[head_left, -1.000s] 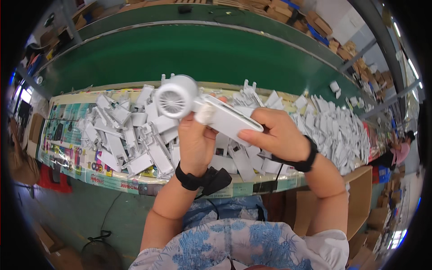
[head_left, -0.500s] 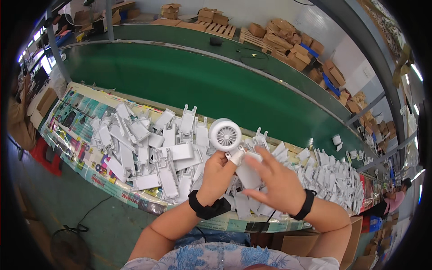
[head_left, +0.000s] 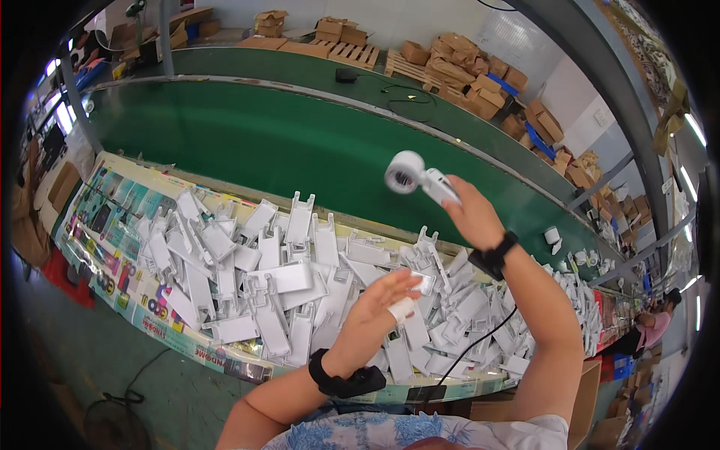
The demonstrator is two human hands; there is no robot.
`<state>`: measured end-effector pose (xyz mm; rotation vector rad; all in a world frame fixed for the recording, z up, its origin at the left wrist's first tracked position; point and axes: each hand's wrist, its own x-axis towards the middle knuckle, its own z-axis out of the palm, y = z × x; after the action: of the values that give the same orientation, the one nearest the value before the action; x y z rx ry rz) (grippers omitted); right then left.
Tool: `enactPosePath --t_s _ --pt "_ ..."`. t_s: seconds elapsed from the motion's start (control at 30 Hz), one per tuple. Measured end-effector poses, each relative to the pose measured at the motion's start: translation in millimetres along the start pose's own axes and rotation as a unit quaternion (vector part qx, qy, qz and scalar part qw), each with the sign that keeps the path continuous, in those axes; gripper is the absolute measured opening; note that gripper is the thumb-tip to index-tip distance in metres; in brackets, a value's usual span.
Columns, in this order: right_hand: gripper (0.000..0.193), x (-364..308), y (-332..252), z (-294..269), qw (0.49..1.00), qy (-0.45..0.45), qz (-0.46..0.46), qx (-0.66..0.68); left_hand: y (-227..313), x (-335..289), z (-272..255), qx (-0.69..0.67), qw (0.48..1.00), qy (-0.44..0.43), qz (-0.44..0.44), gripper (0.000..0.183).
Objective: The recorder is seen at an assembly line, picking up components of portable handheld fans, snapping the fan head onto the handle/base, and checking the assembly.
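My right hand (head_left: pixel 477 216) is wrapped round the handle of a white handheld fan (head_left: pixel 405 172). It holds the fan up over the green conveyor belt (head_left: pixel 262 135), tilted, with the round head pointing left. My left hand (head_left: pixel 371 319) hovers over the bench with its fingers stretched out and nothing in them; white tape (head_left: pixel 402 310) wraps its thumb. Below and around it lies a loose heap of white plastic housing parts (head_left: pixel 283 278), several with pronged ends. Both wrists wear black bands.
Another white piece (head_left: pixel 553 237) lies on the belt at the right. A black cable (head_left: pixel 480 341) crosses the bench near my right forearm. Cardboard boxes (head_left: pixel 487 97) and pallets stand beyond the belt. A person in pink (head_left: pixel 655 330) sits far right; a metal post (head_left: pixel 165 41) rises at the left.
The fan, upright between both hands over the bench, is now in my right hand alone, moved up and away over the belt. My left hand has let go and dropped slightly nearer.
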<state>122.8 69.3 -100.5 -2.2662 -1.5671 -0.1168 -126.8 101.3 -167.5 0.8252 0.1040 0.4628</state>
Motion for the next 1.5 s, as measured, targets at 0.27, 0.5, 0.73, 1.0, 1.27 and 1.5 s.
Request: enactPosePath --t_s 0.27,0.5,0.73,1.0,1.27,1.5 --pt "0.035 63 106 109 0.974 -0.018 0.227 0.015 -4 2 5 0.043 0.997 -0.017 -0.069 0.039" --pt "0.062 29 130 63 0.969 -0.218 0.114 -0.005 -16 10 13 0.069 0.990 0.003 -0.122 0.039" --pt "0.029 -15 265 -72 0.950 -0.154 0.258 -0.080 -11 5 21 0.135 0.980 0.005 -0.147 0.032" --pt "0.056 -83 472 -44 0.771 -0.009 0.591 -0.236 -21 27 8 0.107 0.952 0.072 -0.276 0.034" --pt "0.050 -105 479 -16 0.811 0.123 0.515 -0.250 -26 28 8 0.133 0.950 0.078 -0.270 0.032" --pt "0.028 -103 467 2 0.832 0.147 0.461 -0.270 -31 35 17 0.129 0.945 0.123 -0.276 0.028"
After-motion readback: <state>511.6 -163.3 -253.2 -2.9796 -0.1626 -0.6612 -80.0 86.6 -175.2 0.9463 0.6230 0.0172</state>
